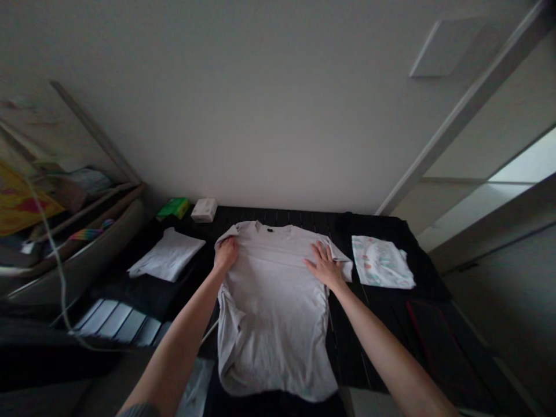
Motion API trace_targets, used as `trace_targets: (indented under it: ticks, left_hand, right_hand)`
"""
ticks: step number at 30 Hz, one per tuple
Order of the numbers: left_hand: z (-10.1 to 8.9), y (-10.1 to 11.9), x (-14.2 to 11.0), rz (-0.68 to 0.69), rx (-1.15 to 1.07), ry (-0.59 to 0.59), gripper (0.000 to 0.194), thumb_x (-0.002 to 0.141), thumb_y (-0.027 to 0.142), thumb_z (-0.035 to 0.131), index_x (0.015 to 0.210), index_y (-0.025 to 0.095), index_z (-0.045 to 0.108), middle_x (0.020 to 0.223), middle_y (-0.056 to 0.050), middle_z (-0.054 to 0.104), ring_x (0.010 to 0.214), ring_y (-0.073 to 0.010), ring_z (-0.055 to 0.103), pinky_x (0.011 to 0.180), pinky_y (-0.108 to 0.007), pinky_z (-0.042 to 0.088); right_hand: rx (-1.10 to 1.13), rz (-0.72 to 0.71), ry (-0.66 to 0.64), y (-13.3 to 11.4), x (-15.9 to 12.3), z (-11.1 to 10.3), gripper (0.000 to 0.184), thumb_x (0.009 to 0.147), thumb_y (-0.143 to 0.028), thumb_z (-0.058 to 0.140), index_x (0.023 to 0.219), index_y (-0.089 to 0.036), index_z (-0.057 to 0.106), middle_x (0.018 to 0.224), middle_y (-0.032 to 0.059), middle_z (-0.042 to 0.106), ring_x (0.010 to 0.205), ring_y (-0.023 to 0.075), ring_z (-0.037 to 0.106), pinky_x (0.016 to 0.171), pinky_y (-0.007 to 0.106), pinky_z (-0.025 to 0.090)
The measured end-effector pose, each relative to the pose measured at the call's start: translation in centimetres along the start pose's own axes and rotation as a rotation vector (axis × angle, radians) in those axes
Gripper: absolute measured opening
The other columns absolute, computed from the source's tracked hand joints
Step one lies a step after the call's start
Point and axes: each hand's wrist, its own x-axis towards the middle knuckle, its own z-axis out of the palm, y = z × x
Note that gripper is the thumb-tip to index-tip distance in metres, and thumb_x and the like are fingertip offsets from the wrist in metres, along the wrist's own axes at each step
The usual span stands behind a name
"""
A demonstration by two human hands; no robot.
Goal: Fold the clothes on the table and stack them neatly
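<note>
A light grey T-shirt [271, 307] lies spread flat on a black table [382, 341], collar toward the wall. My left hand [226, 253] is closed on the shirt's left shoulder, where the sleeve is folded inward. My right hand [324, 265] lies open and flat on the right shoulder, fingers spread, pressing the cloth beside the right sleeve.
A folded white garment [167, 259] lies to the left of the shirt, a folded patterned cloth [381, 262] to the right. A green packet [172, 207] and a small white box [204, 209] stand by the wall. Cluttered shelves [65, 231] are at far left.
</note>
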Motion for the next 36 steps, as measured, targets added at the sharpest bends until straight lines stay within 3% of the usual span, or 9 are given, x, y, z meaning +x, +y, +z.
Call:
trace_targets:
  ticks: [2,5,8,12,14,16,21,24,36]
  left_hand:
    - [0.6,0.7,0.5,-0.084,0.02,0.03,0.05,0.096,0.024,0.026,0.138,0.003,0.043,0.145,-0.02,0.043,0.137,-0.0269,0.036,0.112,-0.042,0.029]
    - [2.4,4.2,-0.3,-0.126,0.055,0.058,0.058,0.095,0.035,0.03,0.145,0.004,0.033,0.153,-0.021,0.03,0.143,-0.0327,0.023,0.115,-0.05,0.018]
    - [4.1,9.0,-2.4,0.111,0.043,0.015,0.061,0.094,0.043,0.033,0.147,0.012,0.033,0.155,-0.014,0.029,0.144,-0.0311,0.021,0.117,-0.052,0.008]
    - [5.2,13.3,-4.3,0.4,-0.037,-0.047,0.065,0.093,0.049,0.032,0.15,0.018,0.026,0.156,-0.006,0.028,0.145,-0.0249,0.02,0.119,-0.045,0.011]
    - [5.1,13.1,-4.0,0.452,-0.062,-0.071,0.063,0.094,0.051,0.031,0.151,0.024,0.025,0.156,-0.001,0.029,0.145,-0.0244,0.019,0.119,-0.046,0.009]
    - [4.5,11.2,-2.8,0.412,-0.066,-0.074,0.059,0.094,0.052,0.03,0.149,0.03,0.028,0.155,0.003,0.031,0.145,-0.0256,0.017,0.119,-0.047,0.008]
    - [3.0,3.4,1.6,0.021,-0.03,-0.004,0.059,0.095,0.049,0.03,0.149,0.023,0.032,0.157,-0.004,0.026,0.145,-0.0331,0.014,0.117,-0.052,0.012]
    - [2.7,0.9,3.0,-0.049,-0.004,0.024,0.062,0.095,0.048,0.031,0.15,0.02,0.029,0.157,-0.008,0.024,0.145,-0.033,0.015,0.117,-0.052,0.012]
    - [4.3,5.5,0.1,0.081,-0.004,0.006,0.064,0.094,0.053,0.03,0.15,0.022,0.029,0.158,-0.008,0.023,0.145,-0.0354,0.015,0.116,-0.054,0.005]
  right_hand:
    - [-0.013,0.04,0.065,-0.3,0.8,0.1,0.073,0.092,-0.067,0.016,0.154,-0.027,0.008,0.161,0.007,-0.004,0.146,0.0294,0.005,0.105,0.062,0.026]
    - [-0.014,0.086,0.082,-0.8,2.0,0.0,0.077,0.091,-0.069,0.018,0.154,-0.025,0.009,0.161,0.011,-0.002,0.146,0.0317,0.006,0.105,0.061,0.026]
    - [-0.015,0.065,0.094,-0.9,3.3,-0.2,0.077,0.09,-0.07,0.018,0.154,-0.026,0.011,0.161,0.0111,0.003,0.146,0.0317,0.007,0.104,0.062,0.027]
    - [-0.048,-0.009,0.116,-0.7,4.4,-0.3,0.072,0.092,-0.066,0.02,0.153,-0.027,0.013,0.161,0.0105,0.007,0.146,0.0303,0.008,0.104,0.061,0.028]
    - [-0.059,-0.023,0.114,-0.6,4.6,-0.2,0.071,0.093,-0.064,0.02,0.153,-0.028,0.014,0.161,0.0101,0.008,0.146,0.0298,0.008,0.104,0.062,0.028]
    - [-0.061,-0.022,0.114,-0.6,4.6,-0.3,0.07,0.093,-0.064,0.019,0.153,-0.028,0.014,0.161,0.0093,0.008,0.145,0.0297,0.009,0.104,0.062,0.028]
    - [-0.071,0.048,0.092,-1.0,4.3,-0.5,0.068,0.092,-0.066,0.02,0.152,-0.034,0.014,0.161,0.005,0.008,0.142,0.0369,0.016,0.103,0.07,0.018]
    - [-0.079,0.086,0.088,-1.2,4.1,-0.7,0.069,0.091,-0.068,0.022,0.152,-0.037,0.012,0.161,0.0046,0.007,0.139,0.0413,0.018,0.101,0.075,0.011]
    - [-0.046,0.131,0.06,0.1,6.8,-0.1,0.073,0.089,-0.072,0.018,0.152,-0.038,0.004,0.162,0.0063,0.003,0.139,0.0419,0.019,0.101,0.074,0.007]
